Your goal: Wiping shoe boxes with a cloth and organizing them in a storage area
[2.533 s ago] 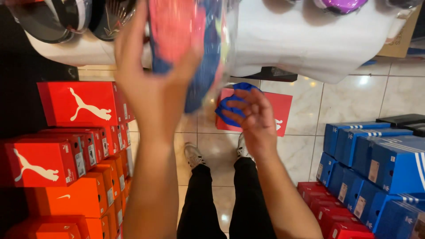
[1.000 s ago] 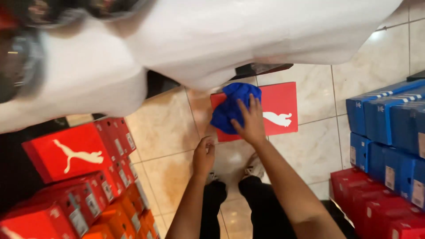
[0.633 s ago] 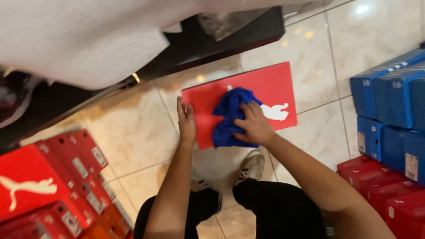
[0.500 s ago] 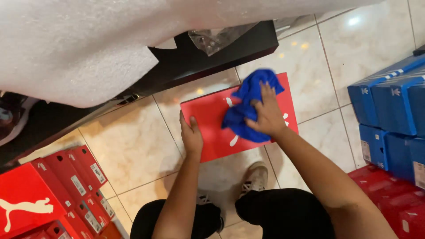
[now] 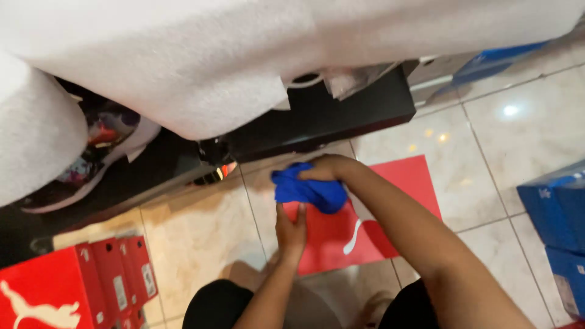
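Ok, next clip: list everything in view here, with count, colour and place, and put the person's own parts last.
blue cloth: one, blue, bunched in the right hand above the red lid
red lid: one, red with a white mark, flat on the floor tiles
red boxes: several, red, stacked at lower left
blue boxes: at least two, blue, stacked at right edge
black shelf: one, black, above the lid
white foam sheet: white, draped across the top
shoes: partly hidden, dark and white, on the shelf at left
floor tiles: beige, glossy
left hand: pressed on the lid's near edge
right hand: gripping the cloth
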